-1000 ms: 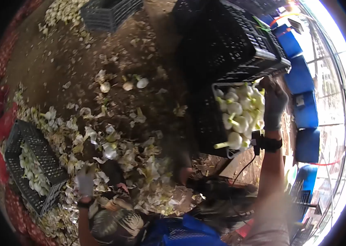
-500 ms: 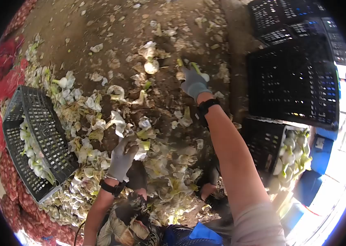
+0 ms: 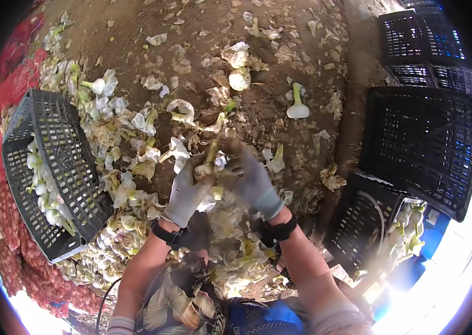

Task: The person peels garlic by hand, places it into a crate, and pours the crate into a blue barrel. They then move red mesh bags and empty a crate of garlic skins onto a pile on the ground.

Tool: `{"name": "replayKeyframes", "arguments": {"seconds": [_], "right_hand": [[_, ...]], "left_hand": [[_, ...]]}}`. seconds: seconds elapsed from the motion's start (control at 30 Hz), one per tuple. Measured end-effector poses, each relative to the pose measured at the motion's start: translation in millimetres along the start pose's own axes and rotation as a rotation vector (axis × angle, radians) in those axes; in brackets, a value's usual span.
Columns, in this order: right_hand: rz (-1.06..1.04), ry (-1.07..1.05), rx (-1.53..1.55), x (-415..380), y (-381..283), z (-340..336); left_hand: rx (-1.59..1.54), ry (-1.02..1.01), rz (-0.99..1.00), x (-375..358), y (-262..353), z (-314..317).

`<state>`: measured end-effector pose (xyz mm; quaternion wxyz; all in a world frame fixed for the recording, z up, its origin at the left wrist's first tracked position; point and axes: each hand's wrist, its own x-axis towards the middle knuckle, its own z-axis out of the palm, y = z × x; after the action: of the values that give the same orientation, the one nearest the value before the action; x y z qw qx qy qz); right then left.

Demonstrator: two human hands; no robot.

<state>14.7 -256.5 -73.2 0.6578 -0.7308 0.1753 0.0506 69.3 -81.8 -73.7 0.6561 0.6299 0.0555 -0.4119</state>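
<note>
While both gloved hands meet low over the floor (image 3: 107,50), the garlic bulb (image 3: 204,170) lies between them, its stem angled toward the far side. Left hand (image 3: 184,194): grip closed, thumb and fingers pinching the bulb. Right hand (image 3: 254,183): fingers bent toward the same bulb, blurred; cannot tell whether they touch it or how far the grip is closed. Black wristband on each wrist.

Surroundings: pale husks (image 3: 116,215) spread beneath and around the hands. Beyond the hands, a round bulb (image 3: 240,80) lies on the floor; to its right and nearer, a stemmed bulb (image 3: 298,110), green stem pointing away. At left, a tilted dark crate (image 3: 74,167) containing white bulbs, beside red mesh sacks (image 3: 24,251). At right, a large black crate (image 3: 421,145); nearer, a lower black crate (image 3: 359,226), with more stemmed bulbs (image 3: 409,223) visible at its right.
</note>
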Motion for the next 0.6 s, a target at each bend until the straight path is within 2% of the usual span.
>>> {"name": "replayKeyframes", "arguments": {"seconds": [0.03, 0.07, 0.13, 0.17, 0.3, 0.37, 0.47, 0.5, 0.53, 0.57, 0.6], "right_hand": [[0.187, 0.085, 0.326, 3.6, -2.4, -2.5], [0.189, 0.079, 0.324, 5.2, 2.1, -0.1], [0.178, 0.028, -0.257, 8.2, 6.9, 7.1], [0.137, 0.123, -0.22, 1.8, -8.9, 20.7], [0.154, 0.116, -0.228, -6.5, 0.3, 34.7], [0.145, 0.109, -0.161, -12.1, -15.6, 30.9], [0.088, 0.14, -0.063, -17.5, -13.2, 28.2], [0.012, 0.066, -0.048, -13.4, -4.3, 26.5], [-0.063, -0.009, -0.033, -10.2, -5.6, 25.6], [-0.063, -0.01, -0.034, -12.1, -9.4, 23.7], [-0.089, -0.047, -0.085, -13.9, -14.9, 21.2]], "left_hand": [[0.042, 0.029, 0.046, -3.5, 0.9, -0.4], [0.038, 0.035, 0.045, -6.1, 2.3, -0.4], [0.596, 0.102, 0.437, -9.7, 5.0, -0.8], [0.533, 0.088, 0.427, -8.1, -2.6, -3.2], [0.462, 0.115, 0.319, -19.1, 5.3, -4.5], [0.165, 0.108, 0.177, -21.7, -0.9, -9.7], [-0.013, 0.019, 0.149, -25.0, -0.6, -10.2], [-0.015, 0.019, 0.15, -24.0, -1.2, -11.8], [0.131, -0.018, 0.218, -22.5, -2.6, -14.8], [0.277, -0.053, 0.285, -22.8, -3.4, -16.6], [0.276, -0.051, 0.285, -25.0, -2.1, -16.4]]}}
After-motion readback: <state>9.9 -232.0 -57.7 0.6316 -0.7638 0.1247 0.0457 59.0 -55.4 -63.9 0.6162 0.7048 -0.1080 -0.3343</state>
